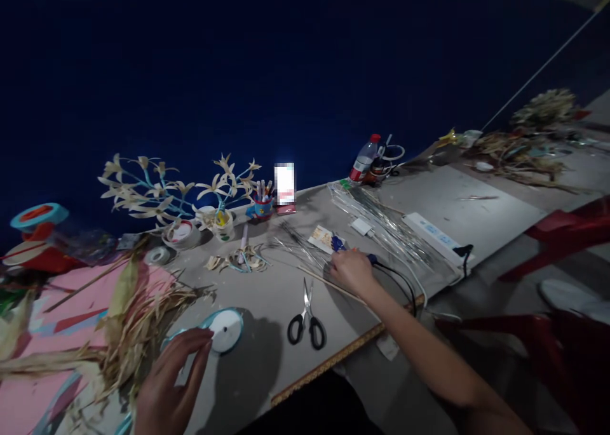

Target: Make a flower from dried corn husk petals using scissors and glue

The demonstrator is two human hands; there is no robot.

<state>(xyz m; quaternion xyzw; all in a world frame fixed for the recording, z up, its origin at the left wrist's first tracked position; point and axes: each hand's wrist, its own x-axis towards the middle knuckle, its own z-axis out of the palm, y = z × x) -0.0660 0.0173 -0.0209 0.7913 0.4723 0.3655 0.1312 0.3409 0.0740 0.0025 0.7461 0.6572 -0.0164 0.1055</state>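
My left hand (174, 374) is at the lower left, thumb and forefinger tips brought together beside a white spool of light-blue ribbon (226, 331). Whatever is between those fingertips is too small to make out. Further off, my right hand (353, 273) is closed low over the table, its fingertips hidden from view. Just beyond its knuckles shows a blue tool (338, 243) with a black cord, which looks like a glue gun. Thin metal wires (305, 247) lie beside that hand. Between both hands, black-handled scissors (306, 324) lie slightly apart at the blades.
Dry corn husks (133, 333) cover pink sheets at left. Husk flowers (143, 187) stand in cups behind, near a lit phone (284, 186). A bottle (365, 160), bundled wires (386, 222) and a power strip (436, 238) lie right. Red stools (562, 232) stand beyond the edge.
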